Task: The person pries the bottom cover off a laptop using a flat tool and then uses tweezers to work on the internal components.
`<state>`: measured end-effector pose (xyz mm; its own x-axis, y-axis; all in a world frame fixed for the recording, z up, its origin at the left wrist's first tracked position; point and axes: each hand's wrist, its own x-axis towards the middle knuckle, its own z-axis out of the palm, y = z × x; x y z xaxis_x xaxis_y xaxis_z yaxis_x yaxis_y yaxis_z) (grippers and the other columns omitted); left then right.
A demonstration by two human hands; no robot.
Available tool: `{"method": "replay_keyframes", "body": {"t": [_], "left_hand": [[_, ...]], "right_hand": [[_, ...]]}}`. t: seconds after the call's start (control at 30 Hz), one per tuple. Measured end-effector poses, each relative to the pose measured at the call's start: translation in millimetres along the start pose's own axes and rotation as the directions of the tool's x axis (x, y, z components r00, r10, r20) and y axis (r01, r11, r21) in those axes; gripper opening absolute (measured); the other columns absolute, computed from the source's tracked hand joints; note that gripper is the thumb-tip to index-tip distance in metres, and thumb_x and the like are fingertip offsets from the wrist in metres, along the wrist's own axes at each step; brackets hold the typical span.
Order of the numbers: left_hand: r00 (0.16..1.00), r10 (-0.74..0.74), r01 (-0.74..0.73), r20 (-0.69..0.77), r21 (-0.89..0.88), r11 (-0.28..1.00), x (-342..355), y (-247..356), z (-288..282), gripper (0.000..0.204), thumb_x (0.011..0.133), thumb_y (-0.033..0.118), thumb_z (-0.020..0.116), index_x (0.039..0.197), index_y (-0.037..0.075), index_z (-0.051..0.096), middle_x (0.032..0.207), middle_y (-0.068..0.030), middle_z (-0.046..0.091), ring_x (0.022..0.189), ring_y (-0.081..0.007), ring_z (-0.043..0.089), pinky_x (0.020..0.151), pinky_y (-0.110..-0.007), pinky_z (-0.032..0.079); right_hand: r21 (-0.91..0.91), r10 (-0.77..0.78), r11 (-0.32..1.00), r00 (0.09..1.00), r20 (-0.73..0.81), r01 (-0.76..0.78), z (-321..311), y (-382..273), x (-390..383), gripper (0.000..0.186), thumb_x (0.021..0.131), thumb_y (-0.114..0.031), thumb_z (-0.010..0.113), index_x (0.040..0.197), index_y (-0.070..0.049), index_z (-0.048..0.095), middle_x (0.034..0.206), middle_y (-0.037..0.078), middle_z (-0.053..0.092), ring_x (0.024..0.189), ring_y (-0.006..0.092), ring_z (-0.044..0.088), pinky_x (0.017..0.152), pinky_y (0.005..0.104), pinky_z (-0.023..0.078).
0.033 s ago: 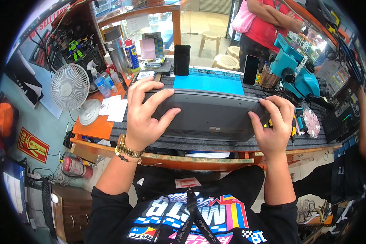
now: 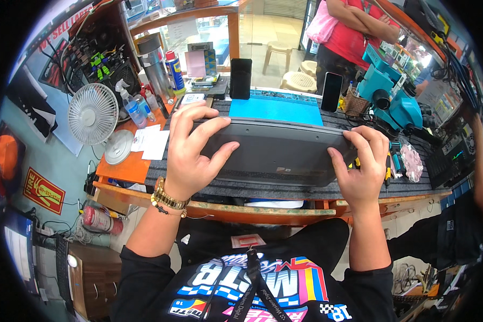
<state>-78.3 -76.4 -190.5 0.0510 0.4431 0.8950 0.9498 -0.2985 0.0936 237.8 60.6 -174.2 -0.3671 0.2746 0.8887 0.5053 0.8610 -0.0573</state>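
Now both hands grip the grey laptop (image 2: 276, 153) unchanged: left hand (image 2: 190, 155) fingers clamped over its far-left edge, right hand (image 2: 362, 166) fingers clamped over right corner.

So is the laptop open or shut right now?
Shut. The laptop lies flat on the bench as one closed grey slab, with no screen or keys showing; the left hand and right hand grip its ends.

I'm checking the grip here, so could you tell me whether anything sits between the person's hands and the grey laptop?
Nothing visible does. The left hand and the right hand both grip the grey laptop directly at its two ends, above the dark mat.
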Motion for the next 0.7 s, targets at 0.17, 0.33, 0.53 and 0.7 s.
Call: {"method": "replay_keyframes", "body": {"t": [0.17, 0.33, 0.53, 0.7], "left_hand": [[0.985, -0.130, 0.124, 0.110, 0.065, 0.990, 15.1, 27.8, -11.7, 0.044, 0.075, 0.023, 0.094, 0.107, 0.008, 0.068, 0.113, -0.0075, 0.066, 0.119, -0.0323, 0.063, 0.117, -0.064, 0.032], [0.951, -0.132, 0.104, 0.280, 0.112, 0.988, 33.5, 48.7, -11.5, 0.031, 0.083, 0.027, 0.088, 0.103, 0.011, 0.070, 0.107, -0.0039, 0.069, 0.113, -0.0271, 0.066, 0.121, -0.063, 0.021], [0.939, -0.082, 0.115, 0.334, -0.079, 0.990, 42.1, 65.6, 4.2, 0.015, 0.088, 0.014, 0.080, 0.102, 0.010, 0.075, 0.115, -0.0058, 0.075, 0.111, -0.0273, 0.069, 0.118, -0.056, 0.032], [0.932, -0.100, 0.138, 0.348, -0.087, 0.987, 47.5, 69.5, 8.8, 0.014, 0.089, 0.013, 0.080, 0.100, 0.008, 0.073, 0.112, -0.0069, 0.074, 0.110, -0.0286, 0.069, 0.116, -0.054, 0.035]], "right_hand": [[0.000, 0.048, 0.999, 0.997, 0.063, -0.048, -9.9, -12.3, 8.7, 0.042, 0.068, -0.013, 0.094, 0.101, -0.006, 0.070, 0.111, 0.010, 0.065, 0.107, 0.0334, 0.059, 0.096, 0.0463, 0.046], [0.098, -0.051, 0.995, 0.955, 0.292, 0.023, -19.3, -23.3, 32.0, 0.032, 0.076, -0.018, 0.090, 0.098, -0.006, 0.070, 0.107, 0.010, 0.065, 0.106, 0.0332, 0.061, 0.100, 0.0472, 0.043], [0.314, -0.147, 0.949, 0.898, 0.414, 0.010, 1.9, -42.2, 51.7, 0.023, 0.079, -0.010, 0.086, 0.097, -0.004, 0.073, 0.108, 0.010, 0.067, 0.104, 0.0339, 0.064, 0.097, 0.0435, 0.048], [0.403, -0.130, 0.913, 0.882, 0.452, -0.072, 7.3, -40.0, 58.3, 0.022, 0.078, -0.006, 0.085, 0.092, 0.001, 0.071, 0.105, 0.014, 0.063, 0.098, 0.0350, 0.064, 0.084, 0.0415, 0.052]]}}
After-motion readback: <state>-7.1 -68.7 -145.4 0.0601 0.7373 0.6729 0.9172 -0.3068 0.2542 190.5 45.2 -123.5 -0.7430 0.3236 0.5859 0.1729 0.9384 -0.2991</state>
